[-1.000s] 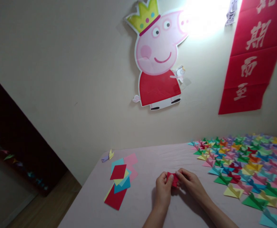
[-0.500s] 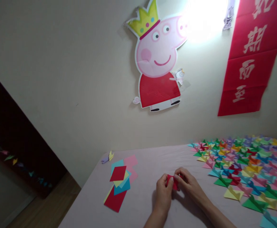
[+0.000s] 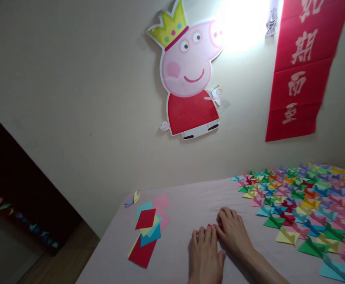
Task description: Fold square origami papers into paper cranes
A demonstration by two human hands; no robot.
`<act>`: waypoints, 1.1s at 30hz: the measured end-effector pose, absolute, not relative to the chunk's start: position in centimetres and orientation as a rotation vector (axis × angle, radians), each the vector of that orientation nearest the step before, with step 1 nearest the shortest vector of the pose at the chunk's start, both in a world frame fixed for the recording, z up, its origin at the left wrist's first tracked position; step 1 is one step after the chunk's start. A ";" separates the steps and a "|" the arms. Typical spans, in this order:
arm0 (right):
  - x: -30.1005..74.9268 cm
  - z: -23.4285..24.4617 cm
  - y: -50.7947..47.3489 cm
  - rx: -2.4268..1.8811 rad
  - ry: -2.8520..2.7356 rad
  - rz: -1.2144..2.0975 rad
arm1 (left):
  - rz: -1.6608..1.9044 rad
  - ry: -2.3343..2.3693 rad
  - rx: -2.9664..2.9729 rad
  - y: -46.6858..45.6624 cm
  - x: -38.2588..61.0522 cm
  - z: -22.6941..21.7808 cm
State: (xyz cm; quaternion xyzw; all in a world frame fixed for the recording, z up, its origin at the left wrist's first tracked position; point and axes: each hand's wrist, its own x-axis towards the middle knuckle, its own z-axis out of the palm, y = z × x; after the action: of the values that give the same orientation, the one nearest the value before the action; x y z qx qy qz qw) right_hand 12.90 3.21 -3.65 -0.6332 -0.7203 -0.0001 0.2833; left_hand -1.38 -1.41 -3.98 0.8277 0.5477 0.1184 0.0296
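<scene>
Light: single white glare [image 3: 245, 23], blown out, high on the wall [image 3: 101, 79], meeting the snout of the pig cutout [image 3: 187, 75]. Elsewhere: dim, greyish; dark panel [image 3: 21, 177] at left nearly black. Shadows: soft, leftward of pig cutout, left hand [image 3: 205, 252] and right hand [image 3: 234, 230]. Focus: soft overall; farthest folded papers [image 3: 304, 173] indistinct.

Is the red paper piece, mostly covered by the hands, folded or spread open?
Cannot tell: the left hand and right hand hide most of the red paper piece, leaving only slivers of red visible.
</scene>
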 end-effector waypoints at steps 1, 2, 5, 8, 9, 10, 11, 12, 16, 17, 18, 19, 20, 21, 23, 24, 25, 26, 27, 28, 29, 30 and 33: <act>13.0 -3.7 3.2 -1.714 -1.924 -0.037 | 0.334 1.676 2.563 -1.4 -1.4 -3.7; 13.2 -3.9 3.1 -1.731 -1.919 -0.069 | 0.303 1.662 2.568 -1.4 -1.3 -3.3; 14.0 -4.3 3.2 -1.776 -1.897 -0.122 | 0.229 1.655 2.567 -1.3 -1.2 -2.4; 14.7 -4.7 3.5 -1.786 -1.881 -0.115 | 0.208 1.681 2.580 -1.2 -1.0 -2.2; 14.8 -4.8 3.5 -1.780 -1.878 -0.104 | 0.208 1.687 2.589 -1.3 -1.0 -2.3; 14.9 -4.8 3.5 -1.774 -1.879 -0.092 | 0.212 1.690 2.600 -1.3 -1.0 -2.4; 15.0 -4.8 3.6 -1.768 -1.883 -0.079 | 0.216 1.693 2.613 -1.3 -0.9 -2.6; 15.0 -4.8 3.6 -1.764 -1.887 -0.069 | 0.220 1.696 2.627 -1.3 -0.9 -2.8; 14.7 -4.7 3.5 -1.770 -1.900 -0.100 | 0.218 1.696 2.667 -1.2 -0.6 -3.0; 14.6 -4.7 3.4 -1.778 -1.910 -0.125 | 0.213 1.695 2.667 -1.2 -0.5 -3.0; 14.4 -4.6 3.3 -1.789 -1.926 -0.149 | 0.207 1.694 2.660 -1.2 -0.5 -2.8; 14.3 -4.6 3.3 -1.804 -1.946 -0.170 | 0.201 1.694 2.646 -1.3 -0.5 -2.7; 14.2 -4.5 3.2 -1.822 -1.966 -0.183 | 0.195 1.695 2.624 -1.5 -0.6 -2.5; 14.1 -4.4 3.1 -1.840 -1.983 -0.187 | 0.189 1.699 2.598 -1.6 -0.7 -2.3; 14.0 -4.1 3.0 -1.867 -2.006 -0.188 | 0.185 1.724 2.543 -2.1 -1.2 -2.0; 14.0 -4.0 2.9 -1.874 -2.013 -0.187 | 0.188 1.744 2.519 -2.3 -1.5 -1.9; 13.9 -3.9 2.9 -1.879 -2.017 -0.187 | 0.191 1.766 2.498 -2.6 -1.7 -1.9; 13.9 -3.9 2.9 -1.880 -2.021 -0.188 | 0.195 1.787 2.484 -2.8 -1.9 -1.9; 13.9 -3.8 2.9 -1.880 -2.025 -0.192 | 0.197 1.803 2.475 -3.0 -2.0 -1.9; 13.9 -3.8 2.9 -1.882 -2.028 -0.195 | 0.195 1.815 2.471 -3.1 -2.0 -1.9; 13.9 -3.8 2.8 -1.884 -2.032 -0.200 | 0.188 1.827 2.469 -3.3 -1.9 -2.0; 13.9 -3.7 2.9 -1.885 -2.036 -0.204 | 0.177 1.845 2.467 -3.4 -1.8 -2.0; 14.0 -3.7 2.8 -1.883 -2.049 -0.219 | 0.165 1.928 2.446 -3.7 -1.2 -1.9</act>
State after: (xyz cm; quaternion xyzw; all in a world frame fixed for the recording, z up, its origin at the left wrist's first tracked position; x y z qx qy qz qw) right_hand 14.02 2.85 -3.71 -0.6643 -0.7227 -0.0773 0.1742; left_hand -1.16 -3.67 -1.90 0.7841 0.6183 0.0528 0.0114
